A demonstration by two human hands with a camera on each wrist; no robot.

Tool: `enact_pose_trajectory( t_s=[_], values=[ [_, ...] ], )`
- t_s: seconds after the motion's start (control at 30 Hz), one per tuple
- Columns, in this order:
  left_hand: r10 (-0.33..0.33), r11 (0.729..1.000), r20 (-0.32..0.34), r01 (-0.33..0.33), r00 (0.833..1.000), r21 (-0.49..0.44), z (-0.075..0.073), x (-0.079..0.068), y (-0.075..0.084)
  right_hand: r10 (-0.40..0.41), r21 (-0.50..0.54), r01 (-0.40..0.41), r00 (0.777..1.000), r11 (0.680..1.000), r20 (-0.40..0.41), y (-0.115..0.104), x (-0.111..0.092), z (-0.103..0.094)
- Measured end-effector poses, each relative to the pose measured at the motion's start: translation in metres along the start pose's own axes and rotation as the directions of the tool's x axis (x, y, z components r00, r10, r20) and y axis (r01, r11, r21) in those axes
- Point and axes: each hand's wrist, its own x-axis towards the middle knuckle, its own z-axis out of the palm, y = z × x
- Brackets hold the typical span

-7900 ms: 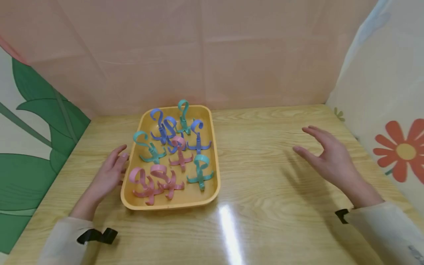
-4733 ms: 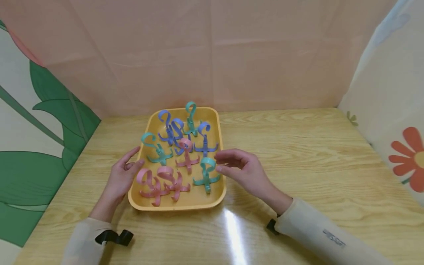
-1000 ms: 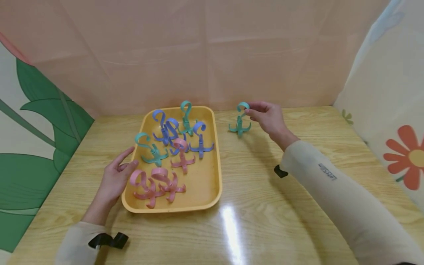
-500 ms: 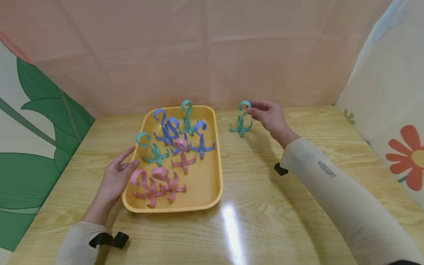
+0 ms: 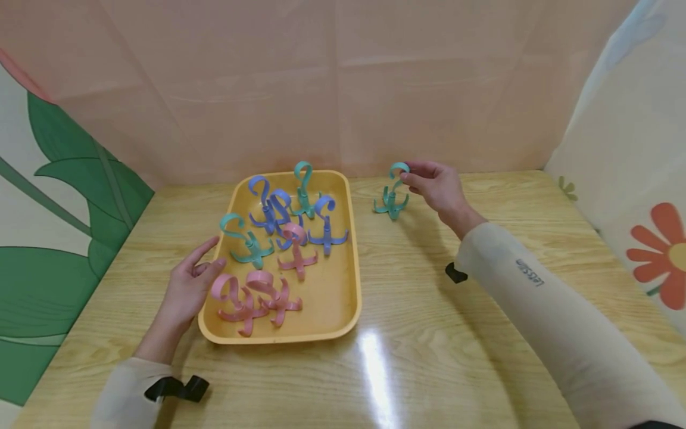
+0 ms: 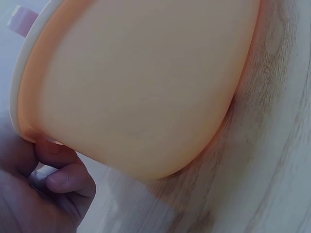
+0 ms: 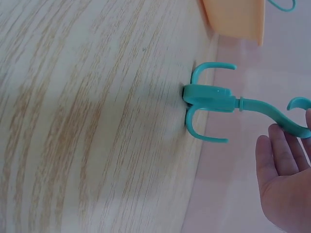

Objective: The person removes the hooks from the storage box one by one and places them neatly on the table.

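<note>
One teal claw hook (image 7: 209, 98) stands far on the desk (image 5: 278, 381), right of the tray (image 5: 328, 298); your right hand (image 5: 440, 189) pinches its curl, your left hand (image 5: 184, 292) the tray's rim. Ideally, level its base before releasing.

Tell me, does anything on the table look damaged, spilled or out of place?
Nothing looks broken or spilled. A little untidy, perhaps: two front pink hooks crowd together in the yellow tray, arms seemingly overlapping.
</note>
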Motion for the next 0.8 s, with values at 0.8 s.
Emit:
enact_pose_trajectory(
  t_s=[0.8],
  values=[
    [-0.018, 1.000, 0.002, 0.018, 1.000, 0.011, -0.001, -0.002, 0.003, -0.190, 0.084, 0.196, 0.979, 0.977, -0.080, -0.034, -0.038, 0.005]
  ],
)
